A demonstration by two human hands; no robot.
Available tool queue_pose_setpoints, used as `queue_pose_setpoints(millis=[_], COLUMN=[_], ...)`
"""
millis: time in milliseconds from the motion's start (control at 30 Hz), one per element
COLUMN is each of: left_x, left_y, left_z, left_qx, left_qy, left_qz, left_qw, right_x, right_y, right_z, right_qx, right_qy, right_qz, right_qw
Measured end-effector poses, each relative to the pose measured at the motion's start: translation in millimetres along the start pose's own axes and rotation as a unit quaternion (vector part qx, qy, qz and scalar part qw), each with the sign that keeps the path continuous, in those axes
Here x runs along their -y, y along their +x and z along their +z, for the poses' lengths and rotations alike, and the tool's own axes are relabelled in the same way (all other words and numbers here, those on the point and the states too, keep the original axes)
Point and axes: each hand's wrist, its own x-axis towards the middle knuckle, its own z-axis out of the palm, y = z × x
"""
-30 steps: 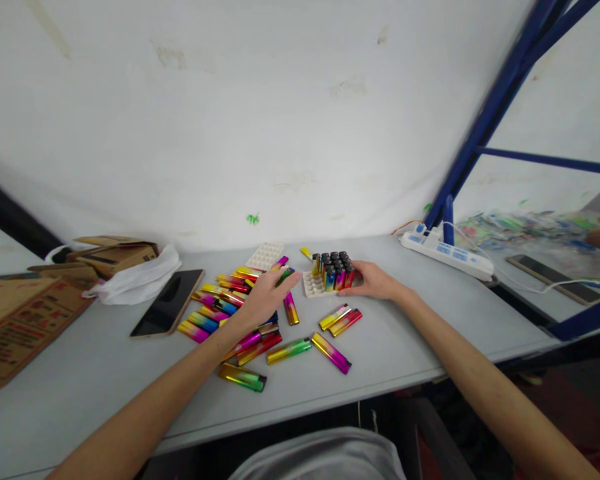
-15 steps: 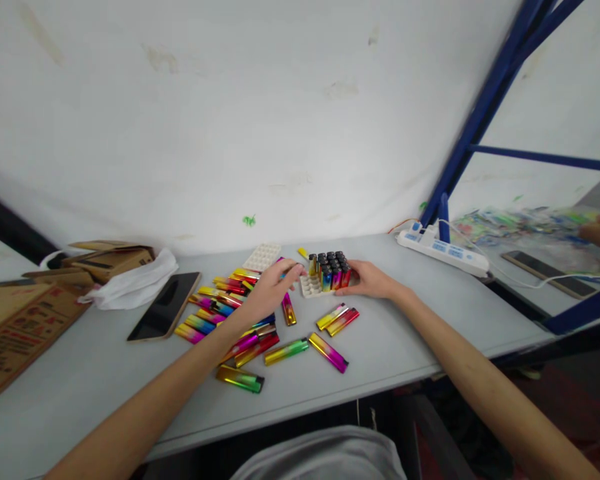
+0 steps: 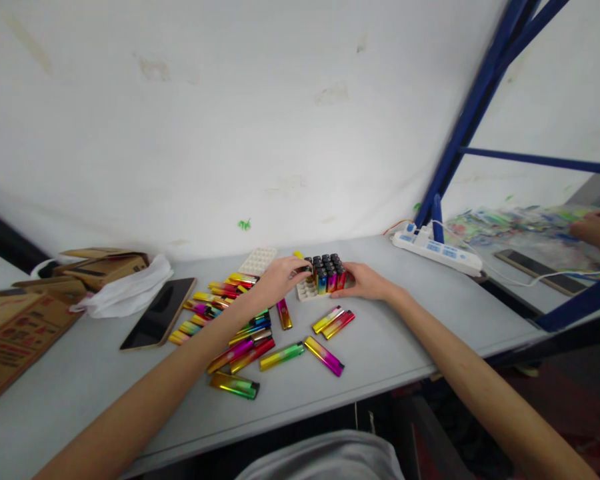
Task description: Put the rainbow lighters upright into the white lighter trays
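Observation:
A white slotted tray (image 3: 306, 289) stands at the back of the grey table (image 3: 390, 347), with several coloured lighters (image 3: 327, 273) upright in its right half. My left hand (image 3: 279, 278) is closed in a pinch at the tray's left edge; a lighter seems to be in its fingers, mostly hidden. My right hand (image 3: 363, 281) rests against the tray's right side, fingers curled round it. Loose lighters (image 3: 240, 333) lie scattered in front of and left of the tray. A second, empty tray (image 3: 258, 260) lies behind my left hand.
A dark phone (image 3: 159, 322) lies at the left, beside a white bag (image 3: 125, 292) and cardboard boxes (image 3: 10, 327). A white power strip (image 3: 437, 250) sits at the back right by a blue frame (image 3: 460, 127). Another person's hand (image 3: 597, 232) is at the far right.
My left hand has moved from the loose lighters up and right to the tray's left edge. My right hand stays at the tray. The view has shifted slightly.

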Motion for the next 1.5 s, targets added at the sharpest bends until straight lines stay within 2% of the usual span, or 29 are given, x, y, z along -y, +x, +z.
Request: queue_pose_setpoints(millis=[167, 367, 500, 567, 667, 733, 800, 900, 1067, 1167, 1267, 1367, 1433, 1500], left_x=[-3, -3, 4, 7, 13, 21, 33, 49, 61, 62, 61, 56, 47, 34], left_y=[11, 11, 4, 2, 0, 3, 10, 25, 49, 53, 46, 27, 10, -8], left_z=[-8.9, 5.6, 14.1, 12.7, 6.2, 2.9, 2.8, 8.6, 21.5, 22.4, 17.8, 10.8, 5.6, -0.5], left_qx=[0.076, 0.034, 0.032, 0.023, -0.031, -0.061, -0.052, 0.008, 0.056, 0.053, 0.019, -0.038, -0.078, -0.089], left_qy=[0.011, 0.041, 0.066, 0.04, -0.03, -0.034, 0.017, 0.09, 0.088, 0.079, 0.068, 0.011, -0.116, -0.251], left_qz=[0.011, -0.022, -0.036, -0.025, -0.009, -0.013, -0.032, -0.047, -0.038, -0.049, -0.067, -0.099, -0.137, -0.164], left_qw=[0.997, 0.998, 0.997, 0.999, 0.999, 0.997, 0.998, 0.995, 0.994, 0.994, 0.995, 0.994, 0.981, 0.95], right_x=[1, 1, 0, -1, -1, 0, 0, 0, -1, -1, -1, -1, -2, -2], right_y=[0, 0, 0, 0, 0, 0, 0, 1, 1, 0, 0, 0, 1, 1], right_z=[-1, -1, 0, 0, 1, 1, 0, 0, 1, 1, 1, 1, 1, 1], right_qx=[0.005, 0.002, 0.002, 0.001, -0.005, -0.005, -0.004, -0.002, -0.001, -0.001, -0.001, -0.001, 0.001, 0.005], right_qy=[0.001, 0.006, 0.003, 0.003, 0.001, 0.001, 0.002, -0.003, 0.0, 0.006, 0.006, 0.006, 0.007, 0.008], right_qz=[0.002, 0.002, 0.003, 0.003, 0.001, 0.0, 0.002, 0.003, 0.004, 0.001, 0.001, 0.004, 0.003, 0.001], right_qw=[1.0, 1.0, 1.0, 1.0, 1.0, 1.0, 1.0, 1.0, 1.0, 1.0, 1.0, 1.0, 1.0, 1.0])
